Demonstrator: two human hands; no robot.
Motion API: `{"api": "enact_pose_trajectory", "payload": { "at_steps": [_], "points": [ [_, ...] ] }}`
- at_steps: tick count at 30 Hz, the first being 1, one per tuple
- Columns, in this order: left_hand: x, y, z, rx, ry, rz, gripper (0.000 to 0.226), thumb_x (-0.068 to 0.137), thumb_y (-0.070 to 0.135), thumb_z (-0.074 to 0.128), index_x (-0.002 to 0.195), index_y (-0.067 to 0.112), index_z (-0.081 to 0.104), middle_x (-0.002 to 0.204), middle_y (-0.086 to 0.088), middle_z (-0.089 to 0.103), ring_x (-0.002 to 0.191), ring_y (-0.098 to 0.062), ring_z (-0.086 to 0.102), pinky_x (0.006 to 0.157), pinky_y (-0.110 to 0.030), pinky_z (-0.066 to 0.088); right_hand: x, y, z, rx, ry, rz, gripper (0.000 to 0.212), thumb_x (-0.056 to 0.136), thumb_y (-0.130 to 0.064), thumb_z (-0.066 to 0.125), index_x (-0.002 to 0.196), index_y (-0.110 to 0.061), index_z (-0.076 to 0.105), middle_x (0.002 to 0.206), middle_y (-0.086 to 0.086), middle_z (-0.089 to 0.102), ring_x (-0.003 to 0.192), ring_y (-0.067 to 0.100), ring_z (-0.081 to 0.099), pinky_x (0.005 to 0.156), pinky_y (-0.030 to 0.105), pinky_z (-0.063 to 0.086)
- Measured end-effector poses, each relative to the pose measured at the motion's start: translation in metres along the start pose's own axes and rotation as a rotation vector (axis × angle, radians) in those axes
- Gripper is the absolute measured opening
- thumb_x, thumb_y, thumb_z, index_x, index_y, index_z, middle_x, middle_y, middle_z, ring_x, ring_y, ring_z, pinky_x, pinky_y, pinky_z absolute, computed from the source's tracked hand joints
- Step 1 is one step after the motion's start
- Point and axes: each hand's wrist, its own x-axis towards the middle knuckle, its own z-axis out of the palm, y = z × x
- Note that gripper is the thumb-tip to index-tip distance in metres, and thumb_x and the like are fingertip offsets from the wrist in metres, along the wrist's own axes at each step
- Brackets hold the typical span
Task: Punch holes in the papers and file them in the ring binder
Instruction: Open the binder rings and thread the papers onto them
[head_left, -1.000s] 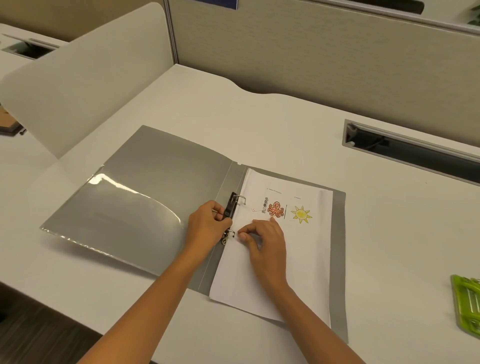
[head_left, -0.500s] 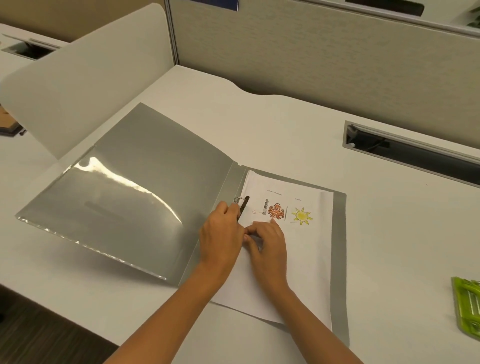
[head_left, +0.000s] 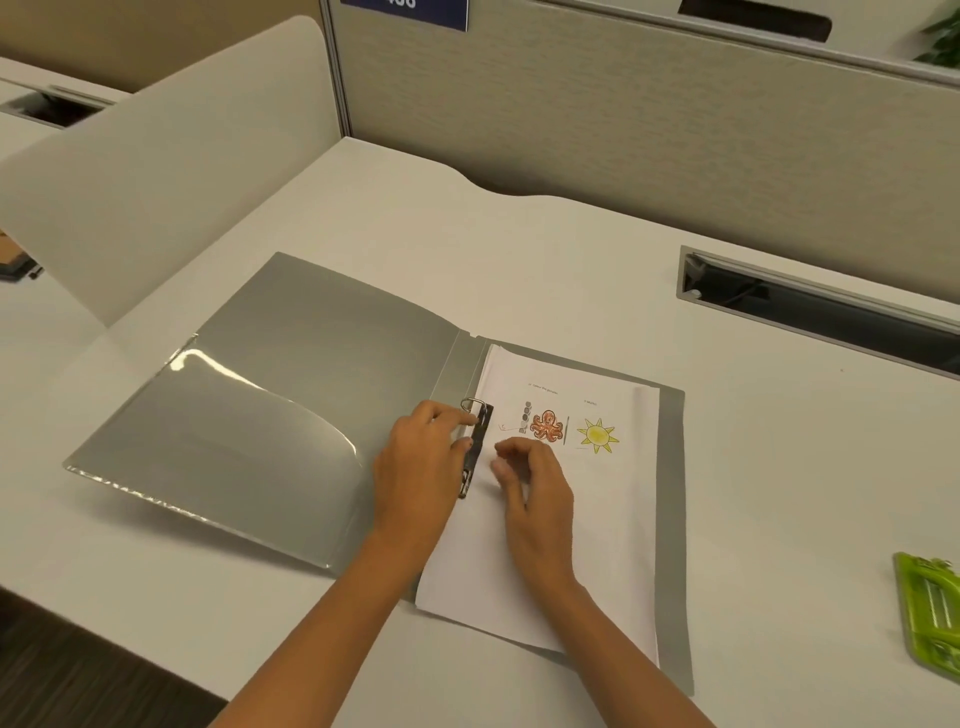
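Observation:
A grey ring binder (head_left: 311, 374) lies open on the white desk. A stack of white papers (head_left: 587, 519) with an orange octopus and a yellow sun drawn on the top sheet lies on its right half, threaded on the rings. My left hand (head_left: 421, 467) pinches the black ring mechanism (head_left: 480, 441) at the spine, with a finger by the upper metal ring. My right hand (head_left: 535, 493) rests on the top sheet just right of the rings, its fingers loosely curled and holding nothing.
A green hole punch (head_left: 930, 613) lies at the desk's right edge. A cable slot (head_left: 810, 306) is cut into the desk at the back right. A low white divider (head_left: 156, 171) stands to the left, and a beige partition wall (head_left: 623, 130) behind.
The binder's left cover rose and then settled back flat. My left hand shifted onto the ring mechanism. My right hand's fingers drew back from the rings and loosened.

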Motion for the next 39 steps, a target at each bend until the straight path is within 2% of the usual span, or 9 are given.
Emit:
{"api": "enact_pose_trajectory", "payload": {
  "at_steps": [4,7,10,13,17,21,27,32,39],
  "points": [
    [0.013,-0.027,-0.004,-0.202,-0.218,0.051,0.054,0.092,-0.005,0.049,0.134,0.028,0.052,0.129,0.005,0.052,0.104,-0.012,0.052,0.079,-0.003,0.040,0.003,0.007,0.005,-0.343,-0.163,-0.106,0.075,0.075,-0.064,0.057,0.136,-0.023,0.041,0.143,-0.007,0.035,0.133,0.011,0.032,0.109,0.029,0.028],
    [0.018,-0.044,-0.003,-0.151,-0.435,0.158,0.070,0.092,-0.009,0.046,0.147,0.032,0.029,0.145,0.006,0.035,0.118,-0.014,0.044,0.085,0.005,0.031,0.008,0.009,0.006,-0.469,-0.206,-0.166,0.097,0.072,-0.074,0.050,0.147,-0.017,0.028,0.155,-0.002,0.025,0.141,0.015,0.022,0.115,0.035,0.021],
    [0.026,-0.047,-0.006,-0.137,-0.515,0.185,0.068,0.095,0.002,0.049,0.149,0.032,0.021,0.152,0.008,0.030,0.132,-0.017,0.035,0.106,-0.015,0.029,0.021,0.007,0.000,-0.528,-0.275,-0.195,0.102,0.070,-0.079,0.043,0.151,-0.022,0.019,0.159,-0.006,0.017,0.145,0.014,0.017,0.117,0.040,0.017],
    [0.035,-0.046,-0.011,-0.251,-0.629,0.155,0.073,0.092,0.016,0.060,0.150,0.033,0.020,0.154,0.010,0.026,0.134,-0.017,0.036,0.112,-0.034,0.032,0.033,0.006,-0.005,-0.592,-0.354,-0.188,0.110,0.061,-0.085,0.038,0.151,-0.025,0.015,0.160,-0.010,0.010,0.145,0.014,0.014,0.115,0.039,0.011],
    [0.041,-0.051,-0.015,-0.216,-0.702,0.181,0.096,0.077,0.022,0.077,0.150,0.039,0.017,0.145,0.021,0.028,0.123,-0.006,0.041,0.095,-0.017,0.039,0.040,0.006,-0.005,-0.623,-0.383,-0.185,0.116,0.055,-0.088,0.038,0.151,-0.027,0.017,0.159,-0.015,0.010,0.141,0.014,0.019,0.114,0.042,0.013],
    [0.044,-0.052,-0.015,-0.189,-0.645,0.211,0.095,0.073,0.020,0.080,0.147,0.042,0.023,0.134,0.022,0.038,0.109,0.003,0.046,0.072,-0.005,0.039,0.042,0.006,-0.004,-0.691,-0.422,-0.189,0.118,0.055,-0.089,0.037,0.152,-0.025,0.015,0.159,-0.013,0.009,0.139,0.017,0.022,0.114,0.045,0.017],
    [0.044,-0.048,-0.016,-0.218,-0.607,0.194,0.090,0.074,0.018,0.080,0.143,0.043,0.028,0.102,0.031,0.040,0.089,0.022,0.045,0.070,-0.004,0.042,0.045,0.004,-0.004,-0.734,-0.457,-0.188,0.114,0.064,-0.081,0.055,0.152,-0.021,0.013,0.160,-0.009,0.009,0.139,0.019,0.021,0.112,0.043,0.016],
    [0.045,-0.052,-0.011,-0.241,-0.606,0.205,0.092,0.072,0.024,0.081,0.144,0.044,0.028,0.107,0.030,0.043,0.101,0.010,0.047,0.073,-0.006,0.043,0.044,0.008,-0.001,-0.744,-0.458,-0.161,0.119,0.055,-0.089,0.031,0.152,-0.023,0.009,0.161,-0.009,0.004,0.142,0.022,0.017,0.114,0.044,0.012],
    [0.046,-0.056,-0.005,-0.228,-0.606,0.210,0.094,0.072,0.025,0.080,0.146,0.042,0.025,0.130,0.014,0.046,0.111,0.001,0.048,0.074,-0.011,0.045,0.042,0.009,0.000,-0.732,-0.465,-0.150,0.116,0.063,-0.086,0.045,0.152,-0.025,0.004,0.161,-0.010,0.000,0.144,0.023,0.013,0.115,0.042,0.009]
  ]
}}
